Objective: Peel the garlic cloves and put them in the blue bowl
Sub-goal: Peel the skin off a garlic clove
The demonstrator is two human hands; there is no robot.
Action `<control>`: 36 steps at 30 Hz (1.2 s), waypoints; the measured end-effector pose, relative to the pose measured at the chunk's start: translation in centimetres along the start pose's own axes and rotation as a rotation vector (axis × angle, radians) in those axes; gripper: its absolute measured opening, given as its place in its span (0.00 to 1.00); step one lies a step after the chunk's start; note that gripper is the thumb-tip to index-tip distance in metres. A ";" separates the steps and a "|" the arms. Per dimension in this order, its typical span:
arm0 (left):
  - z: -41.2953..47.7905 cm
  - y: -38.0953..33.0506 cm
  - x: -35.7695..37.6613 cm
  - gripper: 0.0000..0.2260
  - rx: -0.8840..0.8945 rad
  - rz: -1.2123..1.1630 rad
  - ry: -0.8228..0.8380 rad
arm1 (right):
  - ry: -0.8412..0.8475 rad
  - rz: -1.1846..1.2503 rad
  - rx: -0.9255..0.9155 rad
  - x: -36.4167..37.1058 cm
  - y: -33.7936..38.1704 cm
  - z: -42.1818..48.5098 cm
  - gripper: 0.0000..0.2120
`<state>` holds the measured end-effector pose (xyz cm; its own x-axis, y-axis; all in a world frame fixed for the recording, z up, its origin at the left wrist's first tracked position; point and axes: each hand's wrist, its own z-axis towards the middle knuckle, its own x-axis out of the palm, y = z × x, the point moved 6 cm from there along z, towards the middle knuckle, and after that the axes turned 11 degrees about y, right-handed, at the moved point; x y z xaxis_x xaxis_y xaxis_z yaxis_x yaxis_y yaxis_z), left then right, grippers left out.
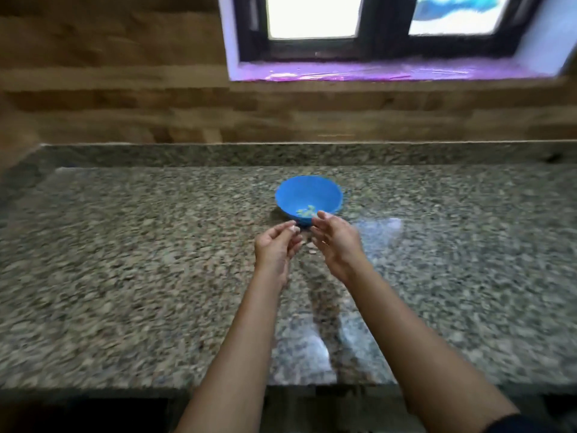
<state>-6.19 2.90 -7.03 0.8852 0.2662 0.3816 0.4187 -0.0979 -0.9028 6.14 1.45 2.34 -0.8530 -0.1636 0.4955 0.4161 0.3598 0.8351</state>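
Your left hand (276,245) pinches 1 small garlic clove (293,229) beside the blue bowl (307,192). Your right hand (334,242) holds nothing, fingers loose.

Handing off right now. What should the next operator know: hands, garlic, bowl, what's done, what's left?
Left hand pinches a pale piece, too blurred to tell clove from skin.
Right hand relaxed, nothing seen in it, at the bowl's near rim.
Bowl on the counter.
Done: a few cloves inside.
Small bits lie between the hands.
Left: finish peeling, drop cloves in.
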 end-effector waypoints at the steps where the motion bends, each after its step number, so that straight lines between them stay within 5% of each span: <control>1: -0.1 0.1 2.0 0.07 -0.003 0.016 0.011 | -0.044 -0.019 -0.006 -2.1 0.9 0.5 0.05; 6: -0.1 1.3 8.2 0.05 -0.051 0.211 -0.029 | -0.210 -0.232 0.049 -10.9 2.8 3.6 0.08; 12: 2.1 2.2 13.0 0.12 -0.048 1.046 0.051 | -0.290 -0.175 0.102 -16.0 3.0 5.7 0.11; 16: 3.0 2.7 14.8 0.11 0.022 1.322 0.122 | -0.278 -0.154 0.124 -17.0 3.3 6.3 0.07; 21: 2.4 1.9 15.2 0.08 0.101 1.276 0.074 | -0.236 -0.159 0.147 -17.3 3.8 6.8 0.07; 28: 1.6 -4.8 12.8 0.08 0.338 1.082 -0.199 | -0.174 -0.154 0.140 -15.0 4.3 7.4 0.08; 36: 1.4 -8.6 7.3 0.10 0.331 0.950 -0.314 | -0.120 -0.189 0.112 -11.9 3.4 7.2 0.09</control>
<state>-3.57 7.06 3.23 0.7079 0.4585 -0.5372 -0.5378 -0.1430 -0.8308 15.41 11.21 -2.42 -0.9465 -0.1298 0.2954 0.2136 0.4339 0.8753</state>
